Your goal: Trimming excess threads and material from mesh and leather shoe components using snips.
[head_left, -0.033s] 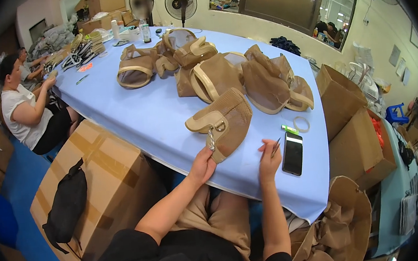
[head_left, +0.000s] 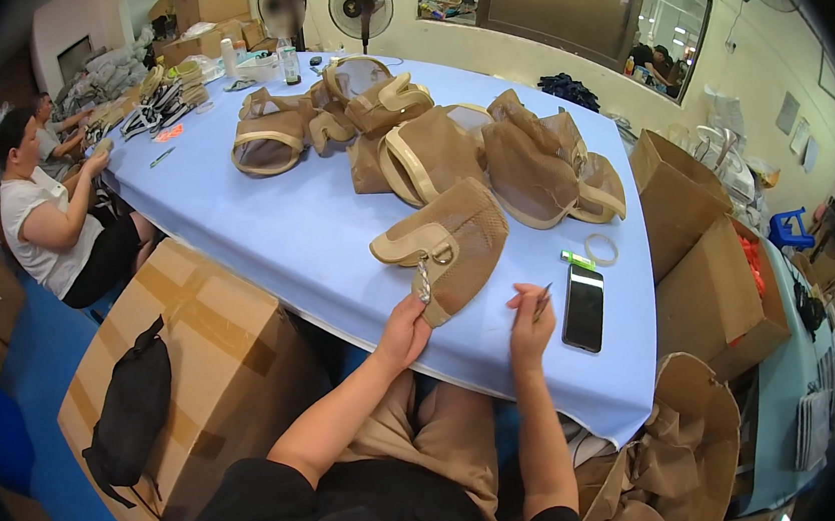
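My left hand (head_left: 405,331) grips the lower edge of a brown mesh bag (head_left: 464,246) at the near side of the table. Tan trim, a metal ring (head_left: 442,255) and a silvery twisted strip (head_left: 424,282) show on its face. My right hand (head_left: 531,327) is closed around a slim, dark, pointed tool (head_left: 543,301), whose kind I cannot make out. It hovers to the right of the bag, apart from it. Beyond the held bag lie several similar mesh bags (head_left: 435,153) in a loose heap.
On the blue-covered table (head_left: 325,239), a black phone (head_left: 583,307), a green-and-white small item (head_left: 578,259) and a pale ring (head_left: 601,249) lie right. A cardboard box (head_left: 180,354) carrying a black pouch (head_left: 134,398) stands left. Another person (head_left: 56,210) sits at the far left.
My right hand and its pointed tool have shifted slightly to the left. The upper part of the mesh bag has tipped slightly to the right, still in my left hand.
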The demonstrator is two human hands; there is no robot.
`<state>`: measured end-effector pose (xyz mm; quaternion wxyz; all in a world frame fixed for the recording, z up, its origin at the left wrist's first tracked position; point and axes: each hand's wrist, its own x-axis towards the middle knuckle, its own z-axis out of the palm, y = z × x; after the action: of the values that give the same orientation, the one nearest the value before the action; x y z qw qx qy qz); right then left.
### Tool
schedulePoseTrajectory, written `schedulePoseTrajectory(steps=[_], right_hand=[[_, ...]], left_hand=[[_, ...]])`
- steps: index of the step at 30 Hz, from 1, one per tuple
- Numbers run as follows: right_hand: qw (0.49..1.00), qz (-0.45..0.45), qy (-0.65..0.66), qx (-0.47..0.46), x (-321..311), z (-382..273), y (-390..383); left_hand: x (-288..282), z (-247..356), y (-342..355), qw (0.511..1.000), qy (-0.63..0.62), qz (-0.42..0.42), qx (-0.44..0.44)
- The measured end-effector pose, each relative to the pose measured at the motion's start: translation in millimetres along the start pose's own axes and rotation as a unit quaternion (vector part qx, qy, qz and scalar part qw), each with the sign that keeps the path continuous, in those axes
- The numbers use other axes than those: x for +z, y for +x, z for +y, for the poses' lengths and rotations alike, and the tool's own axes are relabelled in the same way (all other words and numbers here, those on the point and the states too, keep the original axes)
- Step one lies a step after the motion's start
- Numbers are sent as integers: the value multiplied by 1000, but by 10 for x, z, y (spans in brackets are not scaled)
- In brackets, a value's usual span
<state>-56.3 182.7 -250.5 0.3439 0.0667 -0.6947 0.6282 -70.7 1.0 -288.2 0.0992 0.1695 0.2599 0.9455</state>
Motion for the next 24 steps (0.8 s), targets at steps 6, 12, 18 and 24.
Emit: schedulePoseTrajectory(steps=[6,12,18,24], right_hand=[[983,-73,-78,-146,352,-583,51],[948,-77,-251,-179,213,-753,214],[908,-77,-309,-271,56,-1043,452],[890,-119,-334,-287,-53,-1244,639]], left_hand=[[283,-9,-99,977,213,27,-7],[405,129,-105,918,395,-18,10],[727,445,-13,855,502,-120,47],[1004,763,98,774,593,-204,82]])
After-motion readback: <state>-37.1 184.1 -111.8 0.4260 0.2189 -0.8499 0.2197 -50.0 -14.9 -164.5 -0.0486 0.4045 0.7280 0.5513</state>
